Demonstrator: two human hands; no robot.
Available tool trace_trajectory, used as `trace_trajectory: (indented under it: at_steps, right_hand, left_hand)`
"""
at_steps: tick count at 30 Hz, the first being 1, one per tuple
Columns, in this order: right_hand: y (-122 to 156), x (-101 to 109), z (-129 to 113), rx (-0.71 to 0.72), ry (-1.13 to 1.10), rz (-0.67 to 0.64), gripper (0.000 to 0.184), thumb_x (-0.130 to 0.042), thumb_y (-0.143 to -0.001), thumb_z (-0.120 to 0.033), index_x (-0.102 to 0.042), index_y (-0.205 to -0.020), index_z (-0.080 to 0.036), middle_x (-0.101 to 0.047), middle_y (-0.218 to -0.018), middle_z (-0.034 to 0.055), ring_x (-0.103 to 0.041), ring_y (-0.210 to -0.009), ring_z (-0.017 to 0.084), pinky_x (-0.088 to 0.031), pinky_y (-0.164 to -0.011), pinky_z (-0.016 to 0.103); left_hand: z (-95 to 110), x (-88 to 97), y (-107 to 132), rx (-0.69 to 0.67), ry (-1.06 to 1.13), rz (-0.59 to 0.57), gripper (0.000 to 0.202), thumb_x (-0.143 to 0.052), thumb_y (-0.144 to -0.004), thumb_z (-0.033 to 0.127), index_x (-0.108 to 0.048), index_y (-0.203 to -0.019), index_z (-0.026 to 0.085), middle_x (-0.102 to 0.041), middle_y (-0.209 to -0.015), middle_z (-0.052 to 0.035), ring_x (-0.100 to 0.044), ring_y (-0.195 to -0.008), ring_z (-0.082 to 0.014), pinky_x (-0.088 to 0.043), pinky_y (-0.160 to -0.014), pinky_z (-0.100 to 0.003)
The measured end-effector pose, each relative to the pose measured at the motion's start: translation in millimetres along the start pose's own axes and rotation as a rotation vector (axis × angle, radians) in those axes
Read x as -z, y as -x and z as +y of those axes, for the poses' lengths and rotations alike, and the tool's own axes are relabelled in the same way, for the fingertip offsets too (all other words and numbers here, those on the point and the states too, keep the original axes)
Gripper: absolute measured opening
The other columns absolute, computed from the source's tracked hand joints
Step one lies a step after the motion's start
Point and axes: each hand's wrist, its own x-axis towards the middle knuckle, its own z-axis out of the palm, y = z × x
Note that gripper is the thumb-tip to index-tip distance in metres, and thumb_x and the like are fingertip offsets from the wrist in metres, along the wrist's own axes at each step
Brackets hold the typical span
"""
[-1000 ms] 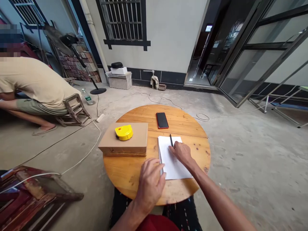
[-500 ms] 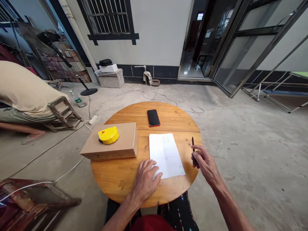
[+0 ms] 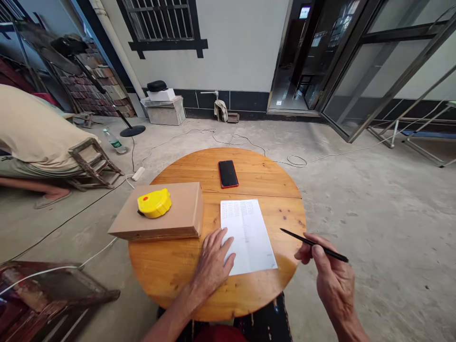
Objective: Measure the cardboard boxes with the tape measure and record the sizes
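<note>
A sheet of paper (image 3: 245,237) with rows of small writing near its top lies on the round wooden table (image 3: 178,280). My left hand (image 3: 213,259) rests flat at the paper's left edge, its fingers spread and the tips on the sheet. Off the table's right edge, my right hand (image 3: 327,266) pinches a black pen (image 3: 313,244) between thumb and fingers. The pen's point faces left, above the table and apart from the paper.
Left on the table is a cardboard box (image 3: 188,204) with a yellow tape measure (image 3: 154,203) on top. A phone (image 3: 228,174) lies beyond the paper. A person (image 3: 42,137) sits at left beside a wooden stool (image 3: 94,164). Cables (image 3: 249,141) cross the floor.
My right hand has moved right and toward me, and the pen has turned from upright to nearly level, pointing left. My left hand stays on the paper. The view has shifted slightly.
</note>
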Motion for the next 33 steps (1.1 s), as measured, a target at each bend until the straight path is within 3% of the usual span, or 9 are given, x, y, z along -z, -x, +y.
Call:
trace_trajectory:
  at_steps: [7, 11, 14, 19, 24, 27, 33]
  right_hand:
    - [-8.4, -28.3, -3.5, -0.135, -0.098, -0.025, 0.011, -0.070, -0.087, -0.028, -0.063, -0.082, -0.021, -0.065, -0.060, -0.0008, -0.061, -0.053, 0.015, -0.048, -0.051, 0.026]
    - [-17.0, -48.1, -0.8, -0.187, -0.200, -0.082, 0.018, -0.057, -0.094, -0.035, -0.067, -0.095, -0.020, -0.067, -0.065, 0.0018, -0.066, -0.058, 0.019, -0.049, -0.052, 0.030]
    - [-23.0, -59.9, 2.1, -0.175, -0.135, -0.080, 0.024, -0.056, -0.094, -0.038, -0.068, -0.102, -0.020, -0.073, -0.082, 0.0072, -0.070, -0.066, 0.022, -0.051, -0.053, 0.031]
    - [-25.9, -76.5, 1.7, -0.139, 0.162, -0.197, 0.020, -0.064, -0.090, -0.037, -0.061, -0.077, -0.022, -0.065, -0.059, -0.0006, -0.061, -0.054, 0.015, -0.049, -0.053, 0.026]
    - [-11.2, -96.4, -0.9, -0.061, 0.238, -0.358, 0.015, -0.054, -0.094, -0.032, -0.066, -0.091, -0.023, -0.068, -0.064, -0.0013, -0.063, -0.056, 0.015, -0.050, -0.054, 0.023]
    - [3.0, -108.6, -1.2, 0.032, 0.263, -0.426, 0.014, -0.052, -0.094, -0.026, -0.066, -0.090, -0.023, -0.068, -0.068, -0.0010, -0.064, -0.059, 0.014, -0.049, -0.056, 0.023]
    - [13.4, -117.9, 0.4, 0.101, 0.287, -0.306, 0.012, -0.052, -0.093, -0.021, -0.061, -0.086, -0.023, -0.062, -0.067, -0.0009, -0.060, -0.058, 0.014, -0.046, -0.053, 0.023]
  left_hand:
    - [2.2, -1.4, -4.0, 0.017, 0.030, -0.019, 0.034, -0.055, -0.088, 0.018, -0.061, -0.121, 0.018, -0.052, -0.141, -0.0148, -0.045, -0.131, -0.0323, -0.042, -0.107, -0.054]
    - [7.0, 2.1, -13.4, 0.022, 0.071, -0.053, 0.034, -0.061, -0.084, 0.018, -0.062, -0.118, 0.018, -0.054, -0.137, -0.0142, -0.048, -0.127, -0.0322, -0.045, -0.104, -0.052]
    - [5.2, 5.0, -21.8, 0.029, 0.113, -0.061, 0.032, -0.066, -0.082, 0.018, -0.063, -0.115, 0.017, -0.059, -0.131, -0.0136, -0.052, -0.120, -0.0307, -0.049, -0.099, -0.049]
    - [-9.9, 8.7, -31.3, -0.017, 0.163, -0.075, 0.022, -0.064, -0.085, 0.014, -0.064, -0.106, 0.016, -0.065, -0.121, -0.0106, -0.057, -0.107, -0.0270, -0.052, -0.091, -0.044]
    - [-19.9, 6.8, -34.0, -0.056, 0.178, -0.018, 0.016, -0.059, -0.088, 0.014, -0.063, -0.103, 0.018, -0.065, -0.118, -0.0095, -0.057, -0.104, -0.0259, -0.052, -0.089, -0.043]
    - [-20.0, 5.4, -33.6, -0.047, 0.184, 0.005, 0.017, -0.056, -0.089, 0.014, -0.063, -0.104, 0.019, -0.065, -0.118, -0.0096, -0.057, -0.104, -0.0259, -0.052, -0.089, -0.044]
    - [-19.5, 6.1, -34.6, -0.041, 0.199, 0.009, 0.017, -0.055, -0.090, 0.015, -0.063, -0.104, 0.020, -0.066, -0.118, -0.0091, -0.057, -0.105, -0.0259, -0.053, -0.089, -0.043]
